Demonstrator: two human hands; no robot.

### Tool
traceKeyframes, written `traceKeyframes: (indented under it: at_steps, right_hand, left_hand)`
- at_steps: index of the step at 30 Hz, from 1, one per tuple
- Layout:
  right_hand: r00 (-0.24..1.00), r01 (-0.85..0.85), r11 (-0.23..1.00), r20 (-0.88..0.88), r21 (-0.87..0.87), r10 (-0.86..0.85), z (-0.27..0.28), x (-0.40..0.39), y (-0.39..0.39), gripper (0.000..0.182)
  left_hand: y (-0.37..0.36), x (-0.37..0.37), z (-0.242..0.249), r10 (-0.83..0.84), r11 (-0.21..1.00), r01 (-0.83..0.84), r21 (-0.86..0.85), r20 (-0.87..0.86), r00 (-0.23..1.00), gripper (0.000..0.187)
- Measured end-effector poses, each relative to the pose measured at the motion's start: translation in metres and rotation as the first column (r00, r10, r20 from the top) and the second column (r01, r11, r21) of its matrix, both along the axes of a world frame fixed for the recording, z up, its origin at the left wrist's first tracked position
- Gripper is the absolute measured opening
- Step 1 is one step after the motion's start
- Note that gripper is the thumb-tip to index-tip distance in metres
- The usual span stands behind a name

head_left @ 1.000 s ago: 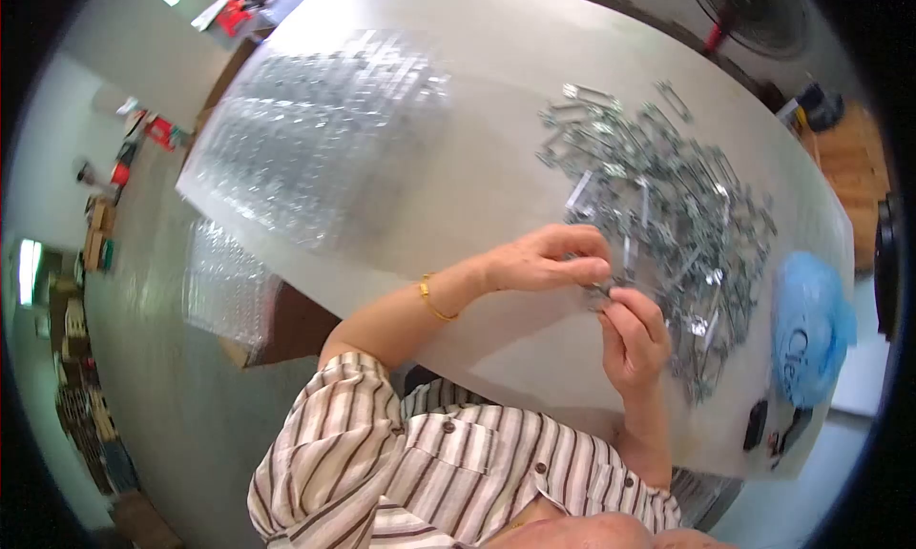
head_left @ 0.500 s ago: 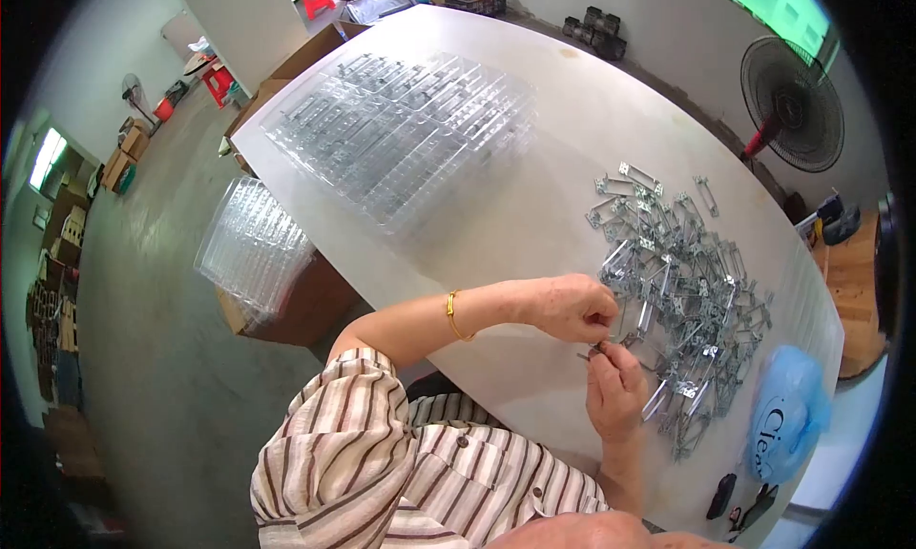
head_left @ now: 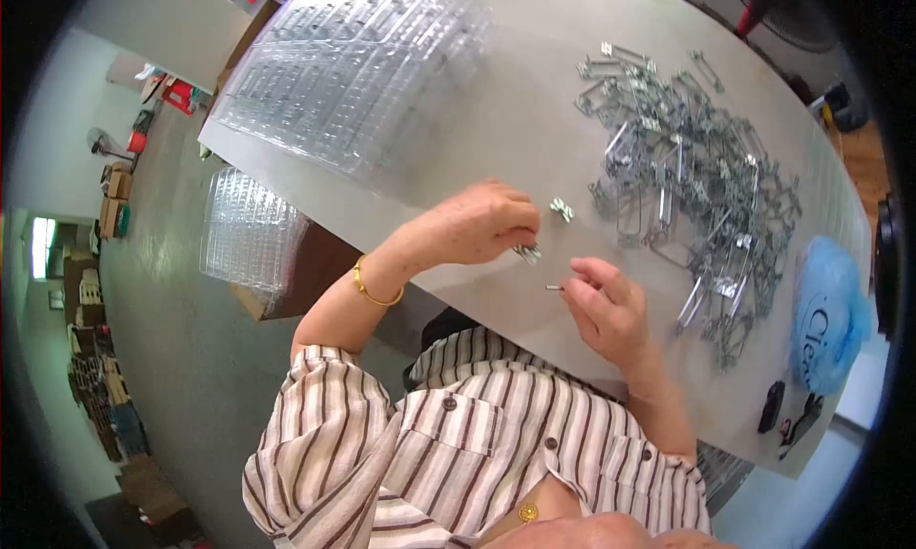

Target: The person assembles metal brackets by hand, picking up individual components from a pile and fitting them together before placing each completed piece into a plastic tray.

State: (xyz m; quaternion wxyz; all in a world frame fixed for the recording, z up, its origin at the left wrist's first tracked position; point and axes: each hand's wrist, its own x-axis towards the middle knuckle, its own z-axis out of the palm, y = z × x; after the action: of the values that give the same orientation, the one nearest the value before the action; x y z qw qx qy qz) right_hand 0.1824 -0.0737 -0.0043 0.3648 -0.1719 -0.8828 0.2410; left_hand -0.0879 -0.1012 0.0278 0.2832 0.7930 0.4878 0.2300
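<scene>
My left hand (head_left: 496,227), with a gold bangle at its wrist, is closed above the near part of the table. A small metal bracket (head_left: 527,254) shows beneath its fingertips. Just beyond it, another small metal bracket (head_left: 562,209) lies on the tabletop. My right hand (head_left: 611,310) is closed, with a short metal pin (head_left: 553,288) sticking out to the left from its thumb and fingertips. Beyond and right of that hand spreads a pile of metal brackets (head_left: 658,182), many with long narrow frames.
Clear plastic trays (head_left: 315,82) holding metal parts are stacked at the table's far left. More clear trays (head_left: 250,227) rest on a cardboard box (head_left: 315,272) beside the table. A blue plastic bag (head_left: 828,310) and a black object (head_left: 772,406) are at the right edge.
My hands have come apart and moved left from the pile. A bracket now lies separately on the table, and the pin shows in my right fingers. The view has shifted.
</scene>
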Motion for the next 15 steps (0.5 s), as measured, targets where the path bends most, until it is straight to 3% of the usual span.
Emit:
traceKeyframes:
  at_steps: [8, 15]
  right_hand:
    - [0.998, -0.066, 0.996, -0.021, -0.066, 0.065, -0.006, -0.001, 0.001, 0.023]
    - [0.999, -0.041, 0.995, -0.029, -0.095, 0.039, -0.011, -0.002, 0.003, 0.02]
  left_hand:
    - [-0.015, -0.015, -0.012, 0.157, 0.987, -0.153, 0.043, -0.124, 0.98, 0.008]
    - [-0.023, -0.012, -0.017, 0.245, 0.968, -0.237, 0.082, -0.094, 0.965, 0.01]
